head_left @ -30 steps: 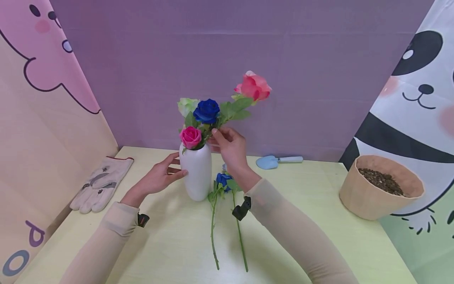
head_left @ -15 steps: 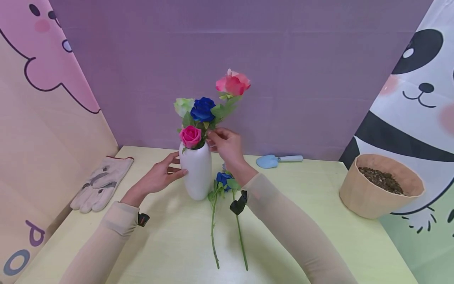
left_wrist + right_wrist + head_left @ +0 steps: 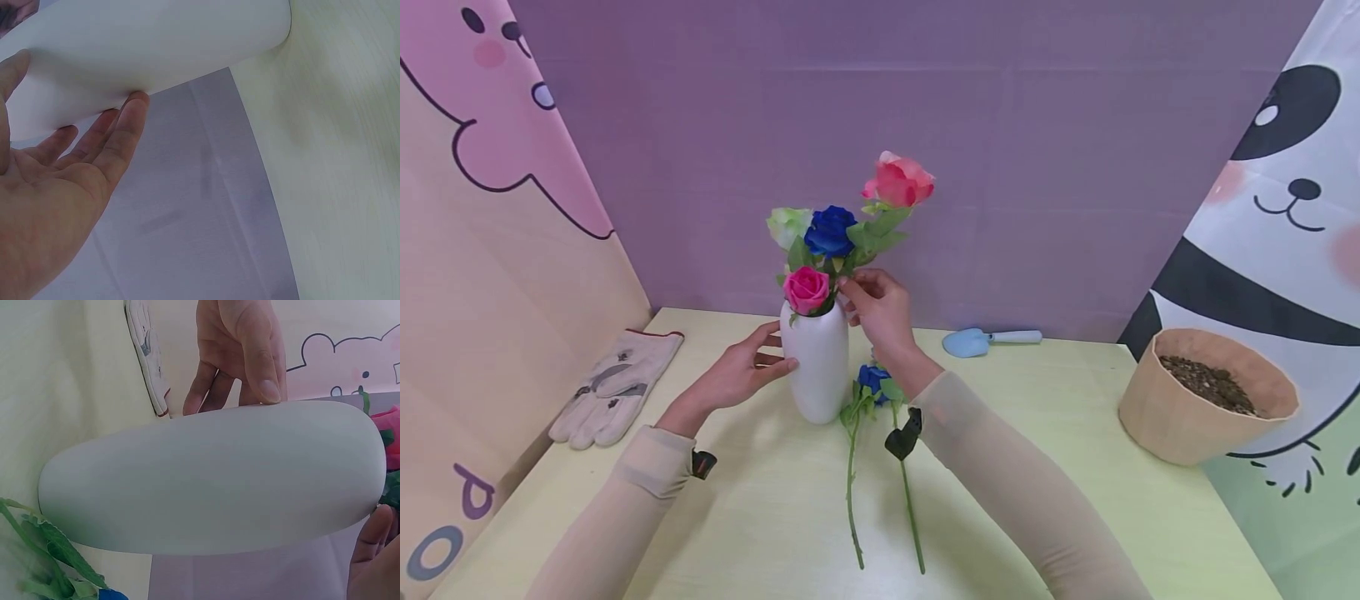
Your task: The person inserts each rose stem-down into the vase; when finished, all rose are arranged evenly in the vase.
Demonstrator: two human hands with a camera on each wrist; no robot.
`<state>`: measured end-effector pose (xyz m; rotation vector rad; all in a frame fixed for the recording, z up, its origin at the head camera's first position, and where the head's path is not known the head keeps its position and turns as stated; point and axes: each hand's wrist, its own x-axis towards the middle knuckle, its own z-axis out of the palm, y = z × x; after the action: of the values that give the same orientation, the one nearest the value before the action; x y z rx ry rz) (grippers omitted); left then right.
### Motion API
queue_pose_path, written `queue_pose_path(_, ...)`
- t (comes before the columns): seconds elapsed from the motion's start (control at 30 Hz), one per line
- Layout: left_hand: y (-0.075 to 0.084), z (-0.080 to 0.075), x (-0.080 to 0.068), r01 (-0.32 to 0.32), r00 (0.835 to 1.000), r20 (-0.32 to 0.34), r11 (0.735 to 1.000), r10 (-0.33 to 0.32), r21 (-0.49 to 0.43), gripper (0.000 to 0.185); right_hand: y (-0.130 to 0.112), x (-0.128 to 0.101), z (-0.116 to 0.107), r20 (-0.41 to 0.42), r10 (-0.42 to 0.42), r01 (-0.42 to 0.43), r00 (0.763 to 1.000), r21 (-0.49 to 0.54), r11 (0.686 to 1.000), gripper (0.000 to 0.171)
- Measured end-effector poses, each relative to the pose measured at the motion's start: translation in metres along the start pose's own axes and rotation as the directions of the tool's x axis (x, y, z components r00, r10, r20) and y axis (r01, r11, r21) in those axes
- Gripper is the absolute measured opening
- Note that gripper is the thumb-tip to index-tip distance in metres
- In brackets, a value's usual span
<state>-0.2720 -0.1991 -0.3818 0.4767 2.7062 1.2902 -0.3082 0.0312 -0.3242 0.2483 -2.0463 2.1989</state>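
A white vase (image 3: 815,367) stands upright on the table, holding a deep pink rose (image 3: 807,290), a blue rose (image 3: 831,232) and a pale green flower (image 3: 789,227). My left hand (image 3: 730,372) holds the vase's left side, thumb in front and fingers behind; the left wrist view shows the fingertips (image 3: 134,103) against its wall. At the mouth, my right hand (image 3: 880,312) pinches the leafy stem of a coral-pink rose (image 3: 901,182), whose bloom leans right above the others. The stem's lower end is hidden. In the right wrist view the vase (image 3: 212,481) covers most of the frame.
Two long stems lie on the table (image 3: 760,517) right of the vase, with a blue rose (image 3: 872,379) at their far end. A light blue trowel (image 3: 970,342) lies at the back. Gloves (image 3: 617,387) lie left; a tan pot (image 3: 1180,408) of soil stands right.
The coral-pink rose has swung left and stands closer over the vase. My right hand has shifted slightly left with its stem. My left hand and the vase have stayed put.
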Motion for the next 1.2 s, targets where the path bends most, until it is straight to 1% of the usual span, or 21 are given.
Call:
queue_pose_path(0.1,0.0,0.0,0.0,0.001,1.0,-0.003,1.0,-0.001,0.004,0.079,-0.001,0.001,0.0,-0.007,0.001,-0.001,1.0,-0.011,1.0,0.017)
queue_pose_path(0.23,0.0,0.0,0.001,0.002,1.0,-0.006,1.0,-0.002,0.005,0.078,-0.003,0.002,0.002,-0.006,0.022,-0.022,1.0,-0.044,0.999,0.016)
queue_pose_path(0.53,0.0,0.001,-0.001,0.002,1.0,0.001,1.0,-0.002,-0.006,0.078,0.006,0.005,0.003,0.046,0.085,-0.077,0.995,-0.155,0.985,0.019)
queue_pose_path(0.6,0.001,0.001,-0.001,-0.001,1.0,0.006,1.0,0.001,-0.008,0.078,0.008,0.004,0.003,0.048,0.1,-0.092,0.994,-0.146,0.985,0.019)
queue_pose_path(0.67,0.001,0.001,-0.001,-0.001,1.0,0.007,1.0,0.001,-0.006,0.079,0.008,0.004,0.003,0.048,0.114,-0.108,0.992,-0.113,0.988,0.019)
queue_pose_path(0.83,0.002,0.0,-0.001,-0.004,1.0,0.009,1.0,0.005,-0.005,0.078,0.005,0.002,0.003,0.033,0.118,-0.117,0.992,-0.041,0.992,0.019)
queue_pose_path(0.97,0.001,0.0,0.0,-0.009,1.0,0.01,1.0,0.009,-0.004,0.078,0.005,0.003,0.003,0.039,0.115,-0.114,0.993,-0.034,0.993,0.017)
queue_pose_path(1.2,-0.002,0.0,0.0,-0.004,1.0,0.008,1.0,0.004,-0.008,0.079,0.004,0.003,0.0,0.096,0.144,-0.139,0.985,-0.063,0.988,0.016)
